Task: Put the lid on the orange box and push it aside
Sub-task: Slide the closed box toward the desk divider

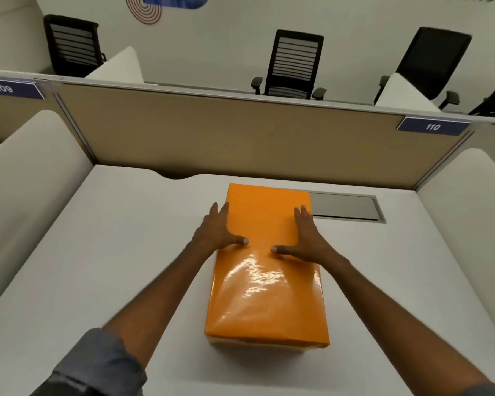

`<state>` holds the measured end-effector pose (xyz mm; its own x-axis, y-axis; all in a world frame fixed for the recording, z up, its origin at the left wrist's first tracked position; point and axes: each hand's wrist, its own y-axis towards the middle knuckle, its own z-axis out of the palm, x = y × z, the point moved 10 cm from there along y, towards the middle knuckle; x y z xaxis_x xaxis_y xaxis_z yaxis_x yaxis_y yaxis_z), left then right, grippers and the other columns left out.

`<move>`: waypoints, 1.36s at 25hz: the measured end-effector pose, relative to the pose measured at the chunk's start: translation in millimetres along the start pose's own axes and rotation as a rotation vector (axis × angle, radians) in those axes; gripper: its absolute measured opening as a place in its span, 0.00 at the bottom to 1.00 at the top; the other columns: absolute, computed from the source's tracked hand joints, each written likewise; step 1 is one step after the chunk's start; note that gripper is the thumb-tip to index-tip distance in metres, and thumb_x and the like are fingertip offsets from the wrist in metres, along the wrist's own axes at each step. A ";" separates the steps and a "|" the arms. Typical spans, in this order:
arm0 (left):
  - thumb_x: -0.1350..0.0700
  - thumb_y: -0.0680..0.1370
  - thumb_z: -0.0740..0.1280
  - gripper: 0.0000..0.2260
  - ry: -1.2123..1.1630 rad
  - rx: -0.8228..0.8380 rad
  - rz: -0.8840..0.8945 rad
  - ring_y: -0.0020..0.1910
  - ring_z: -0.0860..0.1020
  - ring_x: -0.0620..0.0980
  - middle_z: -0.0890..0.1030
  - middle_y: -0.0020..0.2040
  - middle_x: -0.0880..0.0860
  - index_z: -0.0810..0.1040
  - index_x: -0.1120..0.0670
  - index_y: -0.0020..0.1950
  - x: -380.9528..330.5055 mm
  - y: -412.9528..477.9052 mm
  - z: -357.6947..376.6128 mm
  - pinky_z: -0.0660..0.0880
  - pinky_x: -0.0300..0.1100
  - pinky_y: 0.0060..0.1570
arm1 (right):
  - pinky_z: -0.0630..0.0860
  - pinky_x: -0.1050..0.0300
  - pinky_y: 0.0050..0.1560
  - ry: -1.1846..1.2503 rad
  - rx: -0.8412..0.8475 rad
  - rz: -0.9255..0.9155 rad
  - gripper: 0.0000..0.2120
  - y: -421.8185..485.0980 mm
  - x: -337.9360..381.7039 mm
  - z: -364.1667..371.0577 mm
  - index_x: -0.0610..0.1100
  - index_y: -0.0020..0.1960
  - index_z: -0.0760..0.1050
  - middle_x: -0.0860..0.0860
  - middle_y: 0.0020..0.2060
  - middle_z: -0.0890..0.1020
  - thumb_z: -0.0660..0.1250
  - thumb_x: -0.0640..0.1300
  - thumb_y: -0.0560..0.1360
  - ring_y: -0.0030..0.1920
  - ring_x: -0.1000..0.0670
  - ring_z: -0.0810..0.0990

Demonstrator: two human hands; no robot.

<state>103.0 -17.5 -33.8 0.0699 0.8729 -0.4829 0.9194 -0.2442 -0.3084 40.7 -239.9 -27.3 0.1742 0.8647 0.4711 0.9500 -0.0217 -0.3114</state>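
A glossy orange box [266, 295] stands in the middle of the white desk [120, 252], long side running away from me. Its orange lid [265, 224] covers the top, and a thin strip of the box body shows under the lid's near edge. My left hand [219, 230] holds the lid's left edge, fingers down the side and thumb lying on top. My right hand [305, 238] mirrors it on the right edge, thumb pointing inward on top. Both hands grip the far half of the box.
A grey cable hatch [346, 207] lies in the desk just right of the box's far end. A tan partition [240, 138] closes the back of the desk, with white side dividers [26, 181] left and right. Black office chairs [295, 64] stand beyond it.
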 end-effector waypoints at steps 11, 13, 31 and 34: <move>0.40 0.61 0.82 0.53 0.592 0.223 0.081 0.76 0.64 0.63 0.64 0.77 0.58 0.58 0.52 0.78 -41.3 60.5 10.0 0.69 0.59 0.68 | 0.56 0.38 0.79 -0.287 0.230 0.069 0.65 46.9 11.1 10.4 0.43 0.82 0.43 0.43 0.83 0.43 0.81 0.61 0.62 0.82 0.39 0.46; 0.42 0.61 0.82 0.53 0.571 0.207 0.074 0.75 0.64 0.64 0.64 0.77 0.59 0.58 0.53 0.78 -42.1 60.6 10.2 0.69 0.59 0.68 | 0.56 0.38 0.79 -0.251 0.219 0.059 0.64 43.7 8.8 10.7 0.44 0.82 0.43 0.45 0.83 0.43 0.81 0.61 0.62 0.82 0.40 0.46; 0.48 0.73 0.76 0.35 -0.745 0.166 -0.106 0.62 0.77 0.48 0.76 0.71 0.50 0.65 0.44 0.77 80.0 -177.5 81.7 0.78 0.44 0.57 | 0.76 0.48 0.64 0.824 -0.159 0.418 0.18 -201.4 -73.3 91.5 0.52 0.66 0.76 0.51 0.62 0.84 0.70 0.52 0.78 0.61 0.48 0.81; 0.54 0.73 0.76 0.34 -0.856 0.150 -0.173 0.68 0.75 0.56 0.73 0.73 0.51 0.67 0.46 0.77 81.6 -178.1 81.2 0.77 0.55 0.63 | 0.75 0.46 0.67 0.968 -0.110 0.419 0.15 -193.3 -76.5 95.1 0.48 0.61 0.80 0.49 0.58 0.86 0.73 0.48 0.76 0.61 0.46 0.82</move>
<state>-86.5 62.9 -84.8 -0.4343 0.3024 -0.8485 0.8254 -0.2436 -0.5093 -180.9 -254.2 -81.6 0.5792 0.0107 0.8151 0.7762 -0.3127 -0.5475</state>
